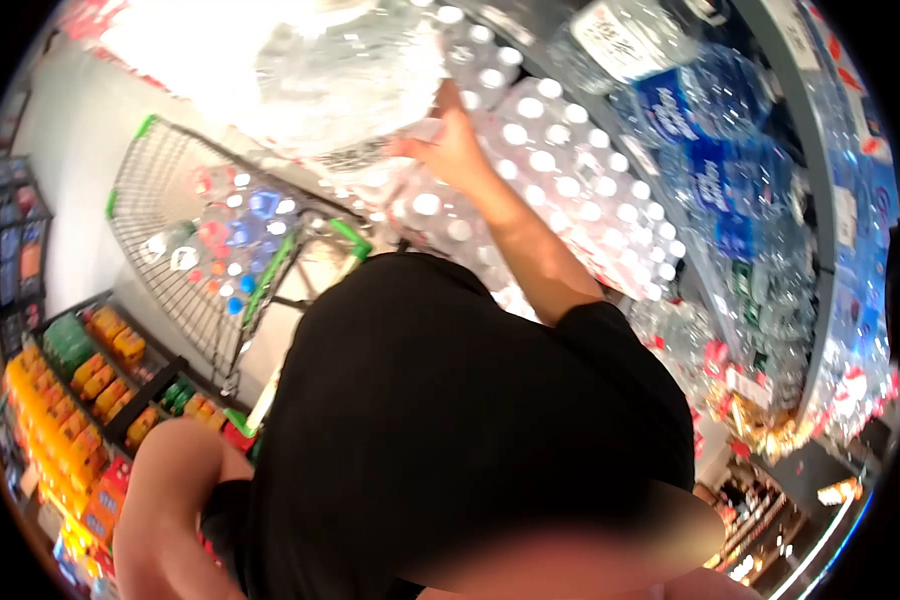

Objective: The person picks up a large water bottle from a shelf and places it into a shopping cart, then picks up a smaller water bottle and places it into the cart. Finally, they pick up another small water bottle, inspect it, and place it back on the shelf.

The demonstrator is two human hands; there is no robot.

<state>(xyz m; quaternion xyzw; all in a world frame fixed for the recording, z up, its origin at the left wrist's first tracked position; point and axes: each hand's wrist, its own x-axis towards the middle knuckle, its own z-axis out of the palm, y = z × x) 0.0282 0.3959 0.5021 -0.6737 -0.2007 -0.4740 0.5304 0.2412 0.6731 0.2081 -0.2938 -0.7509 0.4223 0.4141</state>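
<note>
My right hand (pixel 448 140) is stretched out ahead of my black shirt, its fingers closed on the edge of a shrink-wrapped pack of water bottles (pixel 320 70). That pack is lifted at the top of the view and is blown out by glare. Under the hand lie more wrapped packs of white-capped bottles (pixel 560 170). Only the upper arm of my left side (pixel 170 500) shows at the lower left; the left hand itself is out of view.
A wire shopping cart (pixel 170 200) with green trim stands at the left with a pack of bottles (pixel 235 230) inside. Blue-labelled water packs (pixel 700 130) fill shelves at the right. Orange and yellow drink packs (pixel 60 420) line low shelves at the lower left.
</note>
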